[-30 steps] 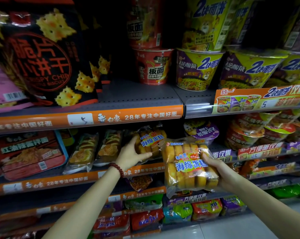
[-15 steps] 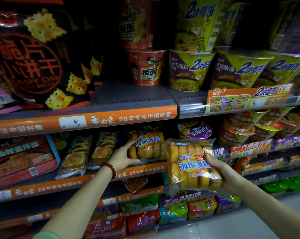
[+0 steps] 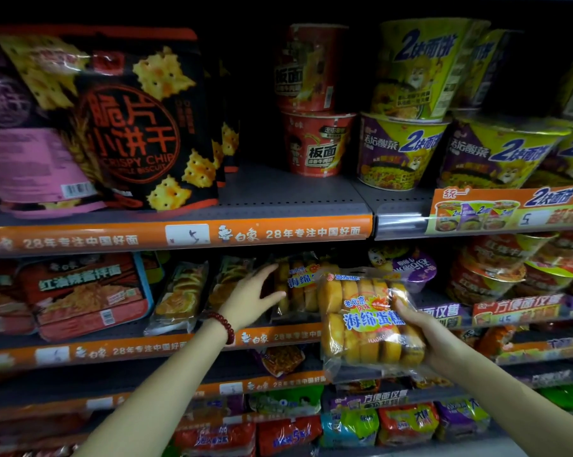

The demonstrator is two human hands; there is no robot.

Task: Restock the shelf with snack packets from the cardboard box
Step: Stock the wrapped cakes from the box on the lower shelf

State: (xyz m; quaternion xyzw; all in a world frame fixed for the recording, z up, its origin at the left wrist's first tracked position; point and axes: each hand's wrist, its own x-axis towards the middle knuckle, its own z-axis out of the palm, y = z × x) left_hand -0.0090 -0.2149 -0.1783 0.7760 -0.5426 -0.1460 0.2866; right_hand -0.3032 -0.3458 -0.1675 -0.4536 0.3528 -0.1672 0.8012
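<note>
- Left hand (image 3: 250, 300) reaches forward on an outstretched bare arm, fingers spread and relaxed, gripping nothing.
- Right hand (image 3: 425, 336) is raised, thumb and fingers curled in a grip.

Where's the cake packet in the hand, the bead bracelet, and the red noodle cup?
cake packet (image 3: 370, 321), head view, on its printed label.
bead bracelet (image 3: 224, 325), head view, on beads at the left wrist.
red noodle cup (image 3: 316, 145), head view, on its front.

Dim store light; the top of the frame sinks into black shadow. Glare streaks the glossy black cracker bag (image 3: 136, 127). Wide-angle bending curves the orange shelf-edge strip (image 3: 179, 234); edges blur softly.
</note>
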